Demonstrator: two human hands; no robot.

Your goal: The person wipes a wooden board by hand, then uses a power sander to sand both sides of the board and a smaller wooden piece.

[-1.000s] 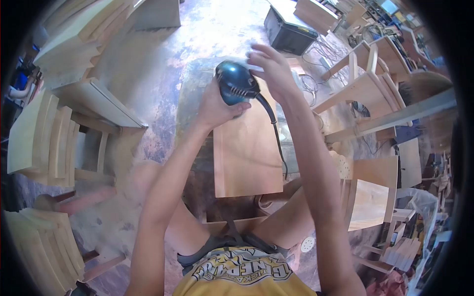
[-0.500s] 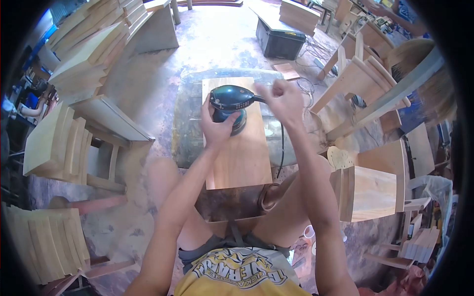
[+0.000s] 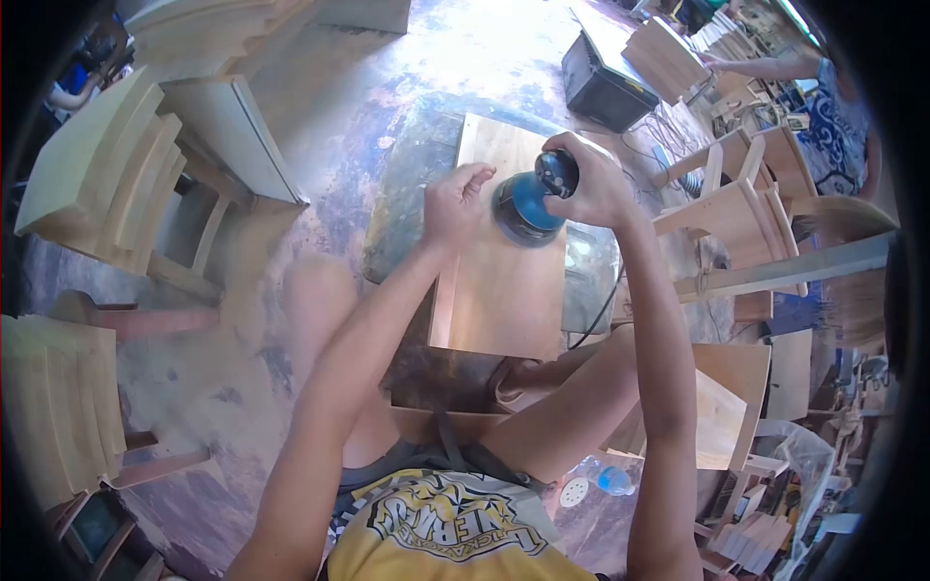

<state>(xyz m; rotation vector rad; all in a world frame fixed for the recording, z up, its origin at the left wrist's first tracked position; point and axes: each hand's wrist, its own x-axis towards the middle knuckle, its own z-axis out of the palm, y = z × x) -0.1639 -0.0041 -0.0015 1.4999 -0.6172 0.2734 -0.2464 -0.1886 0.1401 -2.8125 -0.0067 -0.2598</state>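
Note:
An orbital sander with a dark teal body sits on a flat wooden board, over the board's upper right half. My right hand is wrapped round the sander's body from the right side. To the left of the sander, my left hand hovers over the board's left edge, apart from the tool. Its fingers are curled in, and I see nothing in them. The sander's black cord hangs down past the board's right side.
Stacks of wooden panels stand on the left, with more below. A black bin is at the back right, near wooden chair frames. Another person handles panels there. A plastic bottle lies by my right leg.
My left hand has let go of the sander and drawn left. My right hand, a fist by the cord before, now grips the sander, which is turned. The view has shifted.

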